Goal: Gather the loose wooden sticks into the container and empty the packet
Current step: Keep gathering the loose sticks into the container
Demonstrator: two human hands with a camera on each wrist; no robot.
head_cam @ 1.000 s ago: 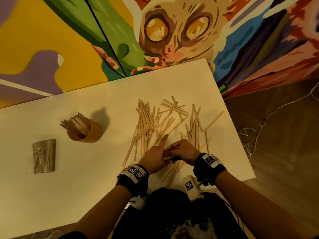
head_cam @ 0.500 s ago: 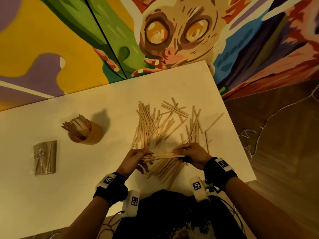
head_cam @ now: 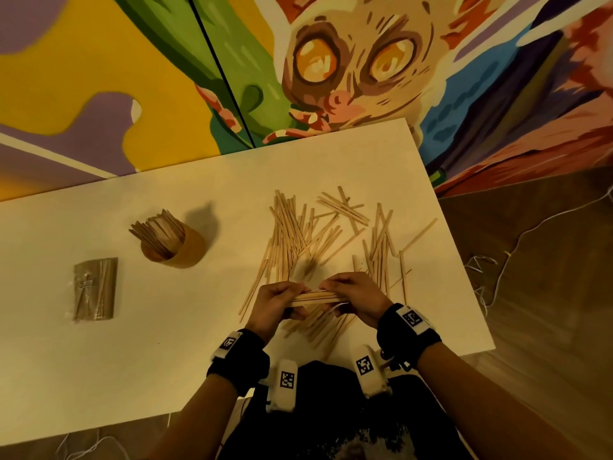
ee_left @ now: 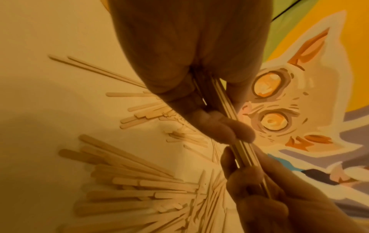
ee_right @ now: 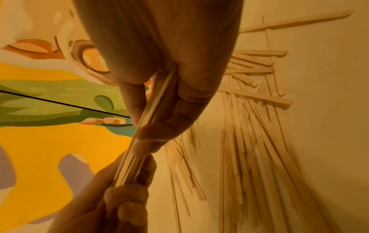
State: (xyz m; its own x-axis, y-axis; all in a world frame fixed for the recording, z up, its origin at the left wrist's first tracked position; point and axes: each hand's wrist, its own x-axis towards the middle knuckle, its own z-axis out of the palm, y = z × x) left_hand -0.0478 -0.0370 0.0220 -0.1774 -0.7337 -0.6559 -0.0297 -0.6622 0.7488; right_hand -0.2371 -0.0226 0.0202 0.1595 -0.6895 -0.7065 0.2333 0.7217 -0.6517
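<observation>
Both hands hold one bundle of wooden sticks [head_cam: 315, 297] level, a little above the white table [head_cam: 99, 360] near its front edge. My left hand [head_cam: 282, 302] grips the bundle's left end and my right hand [head_cam: 351, 295] grips its right end. In the wrist views the bundle [ee_left: 237, 138] [ee_right: 137, 146] runs between the curled fingers of both hands. Many loose sticks [head_cam: 308, 237] lie scattered on the table beyond and under the hands. A brown cup [head_cam: 172, 242] with several sticks in it stands at the left. A clear packet of sticks [head_cam: 96, 288] lies flat further left.
A painted mural wall [head_cam: 331, 78] rises right behind the table's far edge. The table's right edge [head_cam: 464, 260] drops to a wooden floor with loose white cords [head_cam: 497, 260]. Bare tabletop lies between the cup and the stick pile.
The hands have lifted a bundle of sticks off the table and drawn it together; the left hand moved left along it. The bundle now sits higher and tighter between both hands.
</observation>
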